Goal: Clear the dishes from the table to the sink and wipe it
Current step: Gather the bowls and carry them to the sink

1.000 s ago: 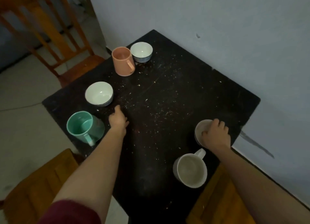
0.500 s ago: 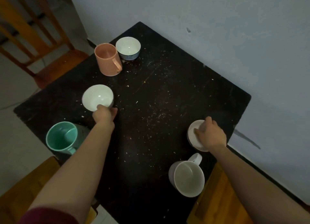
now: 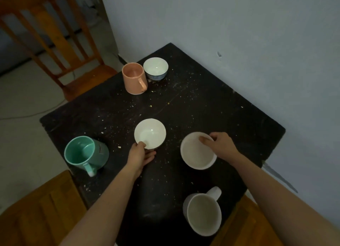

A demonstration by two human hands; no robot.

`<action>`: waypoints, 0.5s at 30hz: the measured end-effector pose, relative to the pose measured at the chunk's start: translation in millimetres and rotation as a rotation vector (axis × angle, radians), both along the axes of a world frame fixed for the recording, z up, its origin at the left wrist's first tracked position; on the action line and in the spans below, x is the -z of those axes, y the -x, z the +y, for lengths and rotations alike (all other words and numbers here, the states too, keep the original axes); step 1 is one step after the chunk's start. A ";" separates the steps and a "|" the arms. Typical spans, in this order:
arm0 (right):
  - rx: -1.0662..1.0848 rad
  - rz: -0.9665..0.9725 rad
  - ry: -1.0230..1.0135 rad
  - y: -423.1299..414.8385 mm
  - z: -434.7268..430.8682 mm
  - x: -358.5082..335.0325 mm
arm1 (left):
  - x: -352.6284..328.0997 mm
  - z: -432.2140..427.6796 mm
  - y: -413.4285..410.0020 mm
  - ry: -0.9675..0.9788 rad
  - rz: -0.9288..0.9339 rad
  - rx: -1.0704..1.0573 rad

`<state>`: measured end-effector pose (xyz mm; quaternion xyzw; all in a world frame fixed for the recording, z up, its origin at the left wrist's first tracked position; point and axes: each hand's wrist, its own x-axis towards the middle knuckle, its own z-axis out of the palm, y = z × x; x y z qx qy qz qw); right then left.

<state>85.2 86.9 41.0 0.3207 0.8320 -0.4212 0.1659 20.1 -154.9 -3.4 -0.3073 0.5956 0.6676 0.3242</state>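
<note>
My left hand (image 3: 140,154) grips the near rim of a small white bowl (image 3: 150,131), thumb inside it, over the middle of the black table (image 3: 211,109). My right hand (image 3: 219,144) pinches the far rim of a larger white bowl (image 3: 195,153), thumb inside; this bowl looks raised above the table. A green mug (image 3: 82,153) stands at the left edge. A white mug (image 3: 202,212) stands at the near right. At the far corner are a pink mug (image 3: 133,78) and a white-and-blue bowl (image 3: 156,68). Pale crumbs are scattered over the tabletop.
A wooden chair (image 3: 55,43) stands beyond the table's left corner. Wooden seats (image 3: 36,209) sit at the near left and near right (image 3: 244,225). A pale wall (image 3: 239,34) runs close along the table's right side. A cable lies on the floor at left.
Both hands have taken hold of their bowls. The left one drew its bowl toward the table's middle; the right one moved its bowl left and nearer to me. The camera view shifted.
</note>
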 end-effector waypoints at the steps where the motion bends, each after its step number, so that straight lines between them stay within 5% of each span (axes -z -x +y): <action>1: 0.018 0.042 0.054 8.6 -8.8 -5.7 | -1.3 -1.4 -0.8 -0.033 -0.010 -0.012; 7: 0.051 0.113 0.226 65.4 -73.8 -12.1 | 0.0 -14.3 2.2 -0.257 -0.108 -0.113; 15: -0.114 0.075 -0.102 96.9 -106.3 12.3 | 0.2 -24.1 23.5 -0.363 -0.181 -0.087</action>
